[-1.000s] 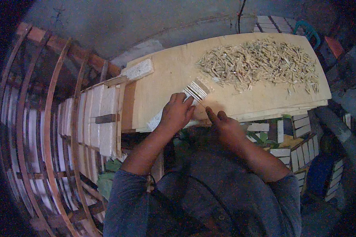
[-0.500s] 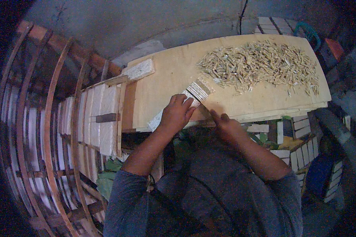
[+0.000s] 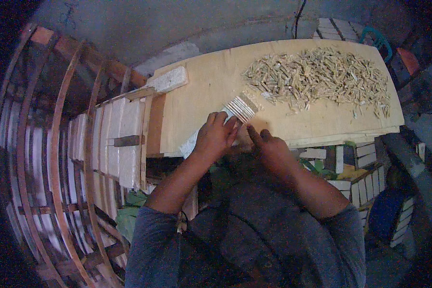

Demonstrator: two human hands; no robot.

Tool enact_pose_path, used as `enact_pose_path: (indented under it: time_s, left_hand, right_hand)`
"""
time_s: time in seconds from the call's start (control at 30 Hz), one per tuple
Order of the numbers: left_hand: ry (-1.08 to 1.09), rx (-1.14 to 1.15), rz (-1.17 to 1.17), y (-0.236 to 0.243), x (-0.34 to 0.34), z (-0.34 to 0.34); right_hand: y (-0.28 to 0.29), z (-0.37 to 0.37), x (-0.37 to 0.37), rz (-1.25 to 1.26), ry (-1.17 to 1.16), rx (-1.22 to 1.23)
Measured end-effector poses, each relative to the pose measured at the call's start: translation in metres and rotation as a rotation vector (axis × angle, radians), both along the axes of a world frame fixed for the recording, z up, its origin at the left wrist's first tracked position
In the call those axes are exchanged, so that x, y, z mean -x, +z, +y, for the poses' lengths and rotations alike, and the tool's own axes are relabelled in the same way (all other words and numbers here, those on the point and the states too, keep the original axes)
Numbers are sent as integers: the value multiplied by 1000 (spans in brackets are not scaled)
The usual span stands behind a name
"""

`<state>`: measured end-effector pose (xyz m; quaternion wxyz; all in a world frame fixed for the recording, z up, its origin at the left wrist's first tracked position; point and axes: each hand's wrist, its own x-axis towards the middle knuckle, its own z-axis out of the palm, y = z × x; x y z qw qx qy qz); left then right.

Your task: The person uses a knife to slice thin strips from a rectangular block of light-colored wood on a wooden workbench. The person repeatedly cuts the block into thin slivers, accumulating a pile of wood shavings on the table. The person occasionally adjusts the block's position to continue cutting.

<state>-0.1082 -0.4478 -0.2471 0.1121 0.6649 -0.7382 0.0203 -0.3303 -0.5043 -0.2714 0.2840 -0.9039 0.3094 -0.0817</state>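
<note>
At left, a slatted wooden rack [image 3: 57, 125] contains pale slabs [image 3: 125, 125] on edge, its bars apparently keeping them upright. In the middle, the left hand [image 3: 215, 132] curls over a whitish block [image 3: 189, 143], its end sliced, on the board [image 3: 201, 81], probably steadying it. Just right, the right hand [image 3: 272, 151] bends narrowly beside the slices; I cannot tell its grip. Loose sticks [image 3: 317, 79] lie heaped upper right.

The left hand [image 3: 215, 134] is palm down, fingers bent; the right hand [image 3: 271, 150], near its thumb side, is curled.
</note>
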Motion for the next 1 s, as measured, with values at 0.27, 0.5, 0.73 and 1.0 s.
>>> enact_pose_path:
  time_s: [0.27, 0.5, 0.73, 1.0]
  left_hand:
    - [51, -125, 28, 2, -5, 2]
    - [30, -101, -20, 1, -4, 1]
    - [-12, -14, -32, 0, -4, 2]
    - [-4, 24, -27, -5, -5, 3]
  right_hand:
    - [-36, 3, 9, 19, -19, -50]
    - [-12, 14, 38, -63, -33, -5]
    - [5, 13, 12, -43, -8, -6]
    - [-25, -4, -5, 33, 38, -6]
